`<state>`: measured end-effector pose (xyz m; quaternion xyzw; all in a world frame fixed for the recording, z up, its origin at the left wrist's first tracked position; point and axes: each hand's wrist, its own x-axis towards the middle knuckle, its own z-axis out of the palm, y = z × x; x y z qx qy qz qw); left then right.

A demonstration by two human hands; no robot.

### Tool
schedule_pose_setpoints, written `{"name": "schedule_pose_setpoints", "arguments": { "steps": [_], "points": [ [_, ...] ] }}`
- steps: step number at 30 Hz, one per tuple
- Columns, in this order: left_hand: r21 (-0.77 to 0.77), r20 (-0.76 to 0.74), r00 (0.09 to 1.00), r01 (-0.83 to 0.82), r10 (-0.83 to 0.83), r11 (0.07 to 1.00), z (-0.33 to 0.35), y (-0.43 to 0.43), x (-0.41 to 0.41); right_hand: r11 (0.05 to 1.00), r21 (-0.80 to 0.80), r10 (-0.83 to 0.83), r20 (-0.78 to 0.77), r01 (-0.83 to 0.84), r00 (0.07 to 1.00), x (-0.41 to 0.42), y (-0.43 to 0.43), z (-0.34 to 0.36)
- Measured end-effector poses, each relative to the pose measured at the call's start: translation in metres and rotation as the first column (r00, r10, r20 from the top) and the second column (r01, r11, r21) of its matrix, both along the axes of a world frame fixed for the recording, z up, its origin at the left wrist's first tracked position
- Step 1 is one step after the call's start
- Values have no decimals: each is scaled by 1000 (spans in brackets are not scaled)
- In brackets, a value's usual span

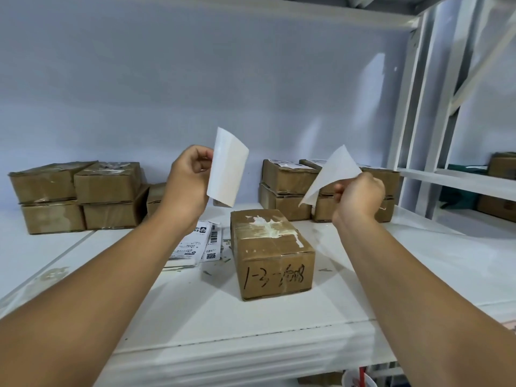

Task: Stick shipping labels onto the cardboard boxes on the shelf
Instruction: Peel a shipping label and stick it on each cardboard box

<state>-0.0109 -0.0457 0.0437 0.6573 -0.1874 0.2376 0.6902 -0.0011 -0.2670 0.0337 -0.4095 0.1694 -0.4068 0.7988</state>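
Note:
A cardboard box point(272, 252) with black handwriting on its front and torn white residue on top stands at the middle of the white shelf point(195, 308). Above it, my left hand point(187, 177) pinches a white shipping label point(227, 167) by its left edge, blank side toward me. My right hand point(358, 195) pinches a thin, curled backing sheet point(332, 174), held apart from the label. Both hands hover above the box without touching it.
A pile of printed labels point(199, 243) lies left of the box. Stacked cardboard boxes point(81, 195) stand at the back left, and more stacked boxes point(290, 188) with labels on top at the back right. White shelf uprights point(413, 113) rise on the right.

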Motion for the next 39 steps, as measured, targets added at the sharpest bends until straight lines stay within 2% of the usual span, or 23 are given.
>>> {"name": "schedule_pose_setpoints", "arguments": {
  "steps": [3, 8, 13, 16, 19, 21, 27, 30, 31, 32, 33, 34, 35, 36, 37, 38, 39],
  "points": [
    [91, -20, 999, 45, -43, 995, -2, -3, -2, 1000, 17, -17, -2, 17, 1000, 0, -3, 0],
    [178, -129, 954, 291, -271, 940, -6, -8, -10, 995, 82, 47, 39, -50, 998, -6, -5, -1],
    [196, -163, 936, 339, -311, 920, -7, -10, -11, 978, 204, -53, 20, 48, 998, -7, -19, -3],
    [158, -177, 929, 353, -325, 922, -7, -13, -12, 997, 47, -66, -31, 67, 997, -7, -21, -7],
    [155, -194, 926, 354, -323, 922, -10, -16, -12, 997, 66, -46, -17, 47, 999, -12, -19, -5],
    [155, -198, 924, 358, -326, 921, -11, -16, -11, 996, 86, -29, 23, 27, 999, -19, -20, 1],
    [114, -197, 931, 332, -307, 936, -13, -15, -8, 932, 341, 32, 270, -127, 962, -50, -36, 8],
    [112, -200, 943, 291, -265, 950, -15, -15, -7, 747, 604, -39, 457, -278, 889, -63, -46, 9],
    [122, -197, 947, 282, -256, 952, -15, -15, -6, 710, 646, -50, 444, -281, 895, -66, -48, 6],
    [128, -193, 948, 280, -253, 952, -15, -15, -6, 715, 635, -53, 466, -292, 883, -70, -47, 2],
    [127, -190, 949, 279, -253, 952, -15, -15, -5, 734, 649, -68, 366, -203, 928, -72, -46, 2],
    [119, -188, 949, 278, -254, 953, -15, -14, -5, 639, 739, -140, 383, -212, 913, -77, -43, 2],
    [110, -185, 950, 275, -252, 955, -15, -13, -5, 472, 810, -237, 498, -350, 834, -76, -42, 3],
    [102, -182, 951, 272, -251, 957, -15, -13, -5, 322, 734, -425, 677, -599, 601, -79, -43, 3],
    [99, -182, 951, 272, -252, 957, -15, -13, -5, 197, 604, -613, 690, -772, 383, -75, -47, -2],
    [98, -184, 949, 277, -256, 956, -15, -13, -6, 108, 424, -695, 679, -899, 236, -75, -51, -6],
    [100, -188, 947, 284, -262, 954, -15, -14, -6, 30, 428, -724, 632, -903, 275, -79, -52, -11]
  ]
}}
